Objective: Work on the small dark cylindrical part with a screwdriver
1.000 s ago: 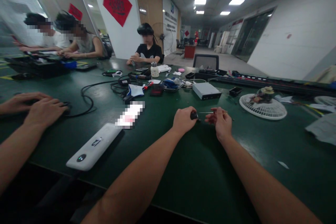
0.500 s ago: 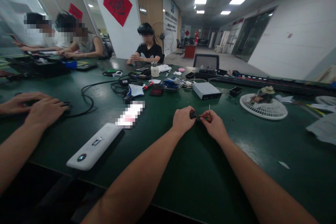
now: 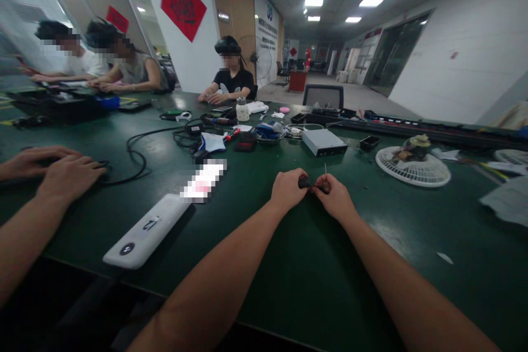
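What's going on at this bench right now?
A person's left hand grips a small black piece, which meets a small reddish-brown part held in the right hand. A thin metal pin sticks up between the fingers of the right hand. Both hands are just above a dark green work table. To the left, a co-worker's hands rest beside a black cable.

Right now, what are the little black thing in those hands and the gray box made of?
The small black piece between the left hand and right hand looks like dull plastic, though too small to tell. The gray box looks like painted metal, with sharp edges and a soft shine.
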A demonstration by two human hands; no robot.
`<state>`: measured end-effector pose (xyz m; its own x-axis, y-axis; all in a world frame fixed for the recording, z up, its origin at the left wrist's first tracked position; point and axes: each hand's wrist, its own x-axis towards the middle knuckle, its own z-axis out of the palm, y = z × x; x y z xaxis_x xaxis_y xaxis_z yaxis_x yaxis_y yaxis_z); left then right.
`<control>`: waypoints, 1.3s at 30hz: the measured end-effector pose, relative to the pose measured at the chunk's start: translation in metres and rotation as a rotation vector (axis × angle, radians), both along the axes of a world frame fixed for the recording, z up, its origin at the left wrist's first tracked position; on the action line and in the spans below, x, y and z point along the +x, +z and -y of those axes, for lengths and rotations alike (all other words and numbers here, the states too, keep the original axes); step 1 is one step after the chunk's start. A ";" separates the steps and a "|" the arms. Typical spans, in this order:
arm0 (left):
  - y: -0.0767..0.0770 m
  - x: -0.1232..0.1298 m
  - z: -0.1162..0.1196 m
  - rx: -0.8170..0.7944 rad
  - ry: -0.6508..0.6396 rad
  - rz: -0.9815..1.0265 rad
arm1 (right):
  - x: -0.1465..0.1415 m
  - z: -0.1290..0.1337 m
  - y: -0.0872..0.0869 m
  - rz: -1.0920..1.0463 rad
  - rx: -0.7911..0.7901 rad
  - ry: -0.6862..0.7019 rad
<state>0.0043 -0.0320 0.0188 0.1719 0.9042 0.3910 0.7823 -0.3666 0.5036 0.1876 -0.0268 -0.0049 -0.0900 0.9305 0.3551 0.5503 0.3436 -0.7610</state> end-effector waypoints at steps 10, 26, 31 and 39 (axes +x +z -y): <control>0.002 0.001 0.001 0.010 0.001 0.011 | -0.001 0.004 0.008 0.072 -0.011 -0.022; -0.006 -0.001 -0.004 0.083 -0.197 -0.058 | -0.001 -0.004 -0.003 -0.457 -0.005 -0.004; -0.008 -0.001 -0.006 0.081 -0.212 -0.052 | 0.001 -0.006 -0.004 -0.411 -0.020 -0.049; -0.006 -0.001 -0.006 0.084 -0.254 -0.031 | 0.002 -0.008 -0.007 -0.390 -0.006 -0.036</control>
